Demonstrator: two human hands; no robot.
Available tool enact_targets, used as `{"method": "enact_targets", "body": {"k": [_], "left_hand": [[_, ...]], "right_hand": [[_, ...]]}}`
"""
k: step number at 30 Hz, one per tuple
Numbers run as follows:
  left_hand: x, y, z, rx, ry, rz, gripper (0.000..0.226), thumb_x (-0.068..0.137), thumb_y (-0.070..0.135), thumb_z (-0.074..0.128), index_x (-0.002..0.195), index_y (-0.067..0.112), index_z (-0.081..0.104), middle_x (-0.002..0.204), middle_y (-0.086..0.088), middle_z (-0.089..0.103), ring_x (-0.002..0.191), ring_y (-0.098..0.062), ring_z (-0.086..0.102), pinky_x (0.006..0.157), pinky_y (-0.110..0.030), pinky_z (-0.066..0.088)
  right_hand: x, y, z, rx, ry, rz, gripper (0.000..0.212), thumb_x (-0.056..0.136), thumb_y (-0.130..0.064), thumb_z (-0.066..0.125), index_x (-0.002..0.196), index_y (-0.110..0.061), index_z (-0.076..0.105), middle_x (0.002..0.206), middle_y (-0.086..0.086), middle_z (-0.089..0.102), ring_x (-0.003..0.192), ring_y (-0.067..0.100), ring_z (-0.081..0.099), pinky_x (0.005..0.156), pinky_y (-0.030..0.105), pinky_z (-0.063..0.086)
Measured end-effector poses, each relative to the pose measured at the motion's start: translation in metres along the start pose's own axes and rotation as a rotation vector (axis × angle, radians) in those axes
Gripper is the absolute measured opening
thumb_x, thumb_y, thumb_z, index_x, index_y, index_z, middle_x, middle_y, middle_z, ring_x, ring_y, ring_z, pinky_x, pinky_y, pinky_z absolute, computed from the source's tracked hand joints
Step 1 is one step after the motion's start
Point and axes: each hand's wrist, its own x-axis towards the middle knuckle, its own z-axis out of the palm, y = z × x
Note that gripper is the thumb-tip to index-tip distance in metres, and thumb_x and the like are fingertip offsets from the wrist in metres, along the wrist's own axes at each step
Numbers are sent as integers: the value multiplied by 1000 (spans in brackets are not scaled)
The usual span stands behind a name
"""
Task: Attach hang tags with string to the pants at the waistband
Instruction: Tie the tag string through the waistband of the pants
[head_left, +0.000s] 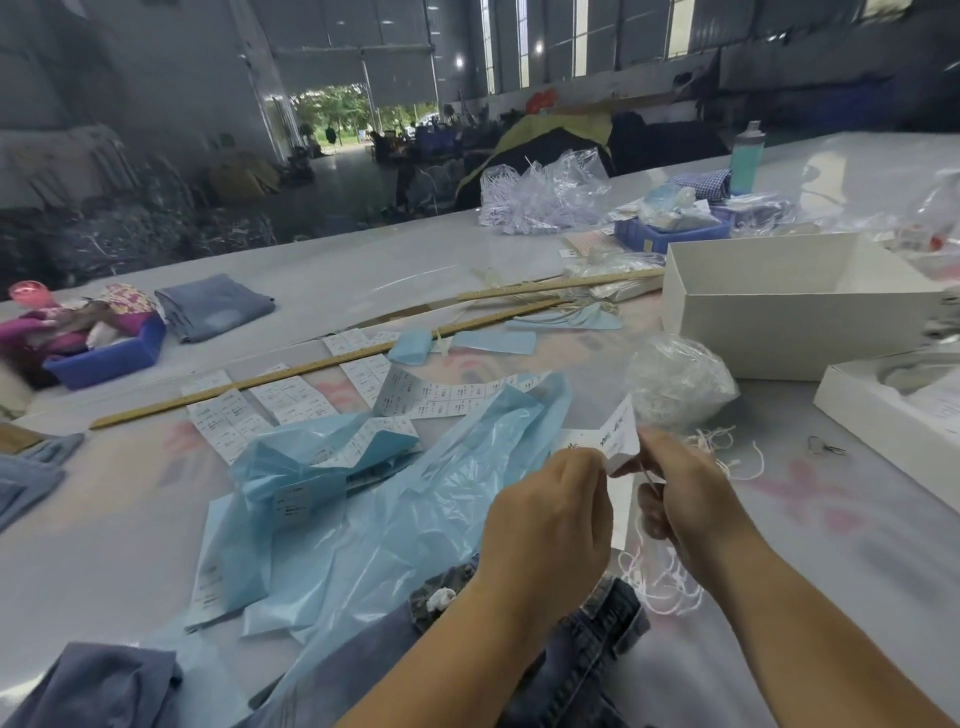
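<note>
My left hand (553, 512) pinches the white hang tag (615, 441) by its lower edge; my right hand (685, 496) curls round a thin white string (657, 577) just below it. Where the string meets the tag is hidden behind my fingers. The denim pants (576, 670) lie under my wrists, cut off by the lower edge, waistband hard to make out. Pale blue plastic (389, 509) and label strips (447, 397) litter the table (831, 519), in a dim warehouse.
</note>
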Motion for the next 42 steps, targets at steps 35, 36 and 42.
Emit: {"method": "enact_targets", "body": {"k": [35, 36, 42], "left_hand": [[-2, 2, -22, -936, -317, -830, 15, 93, 4, 58, 100, 12, 69, 97, -5, 75, 89, -22, 72, 79, -38, 60], [-4, 3, -30, -940, -336, -819, 19, 93, 1, 57, 103, 11, 69, 99, -5, 75, 91, -22, 72, 79, -37, 60], [-34, 6, -82, -969, -364, -771, 14, 96, 14, 59, 101, 15, 72, 97, -8, 76, 85, -22, 72, 69, -28, 58]], "right_hand": [[-37, -11, -12, 207, -211, 50, 24, 99, -11, 49, 97, 2, 69, 52, 7, 56, 31, 6, 33, 30, 15, 29], [-41, -13, -9, 185, -205, 30, 23, 99, -11, 49, 96, 2, 69, 54, 10, 54, 33, 6, 29, 31, 16, 26], [-78, -17, 13, -48, -349, -116, 20, 97, -9, 55, 90, -7, 73, 53, 3, 57, 40, 12, 34, 41, 23, 31]]}}
